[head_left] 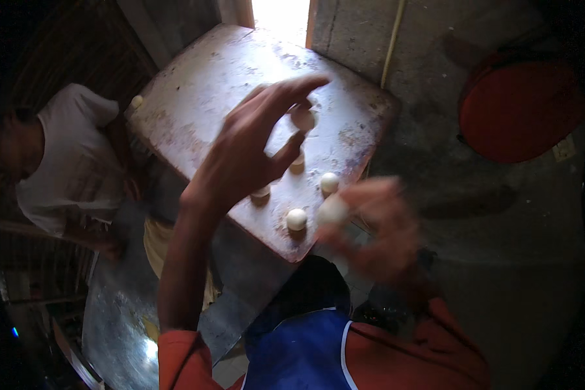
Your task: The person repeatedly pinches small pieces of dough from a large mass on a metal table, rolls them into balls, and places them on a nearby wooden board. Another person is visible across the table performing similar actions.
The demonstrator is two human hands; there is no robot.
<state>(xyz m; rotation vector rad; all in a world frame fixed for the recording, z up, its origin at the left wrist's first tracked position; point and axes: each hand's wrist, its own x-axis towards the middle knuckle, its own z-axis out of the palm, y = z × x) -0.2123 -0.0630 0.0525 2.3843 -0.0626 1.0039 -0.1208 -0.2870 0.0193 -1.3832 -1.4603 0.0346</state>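
My left hand (257, 133) is raised over the floury table, its thumb and fingers around a pale dough ball (303, 119). That ball looks larger than those lying on the table, so it seems lifted. Blurred by motion, my right hand (377, 227) pinches another whitish dough ball (332, 212) just beyond the table's near right edge. Between the hands, one dough ball (329, 182) and a second dough ball (296, 220) rest near the table corner. Partly covered by my left hand are a dough ball (297, 161) and another dough ball (261, 192).
The flour-dusted table (195, 97) has a small dough ball (137, 101) at its far left corner. A person in a white shirt (75, 153) is at the left, by a round metal surface (114, 325) and a tan cloth (157, 247). A red round object (523, 107) stands at right.
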